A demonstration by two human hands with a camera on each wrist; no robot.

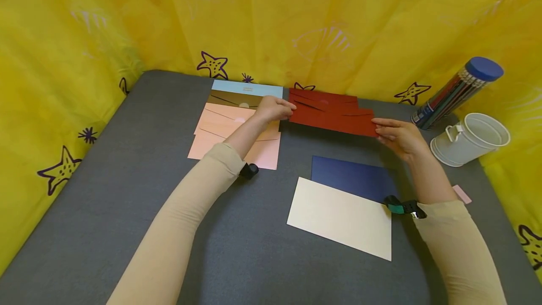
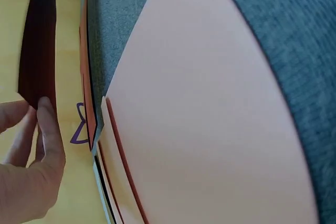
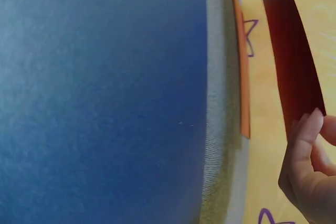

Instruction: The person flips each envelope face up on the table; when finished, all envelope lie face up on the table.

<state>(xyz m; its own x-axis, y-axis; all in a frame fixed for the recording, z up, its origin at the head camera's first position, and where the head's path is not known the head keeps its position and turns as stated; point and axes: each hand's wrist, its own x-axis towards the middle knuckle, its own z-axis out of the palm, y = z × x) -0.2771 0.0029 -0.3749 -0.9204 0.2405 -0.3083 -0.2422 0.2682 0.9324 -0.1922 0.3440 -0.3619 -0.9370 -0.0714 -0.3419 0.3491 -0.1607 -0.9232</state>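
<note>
The dark red envelope [image 1: 334, 119] is held up at the far middle of the grey table [image 1: 127, 164], just above other red envelopes [image 1: 323, 98], with the left hand [image 1: 273, 108] pinching its left end and the right hand [image 1: 398, 136] its right end. It looks light and thin — stiff enough to stay flat, but easy to crease — so the short edges seem the best hold.

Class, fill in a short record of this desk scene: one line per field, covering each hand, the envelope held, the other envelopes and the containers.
Left hand: pinches left end of the red envelope
Right hand: pinches its right end
Red envelope: held lifted, above more red ones
Pink envelopes: fanned stack, left
Navy envelope: flat, partly under cream envelope
Containers: pencil tube, white bucket, right
</note>
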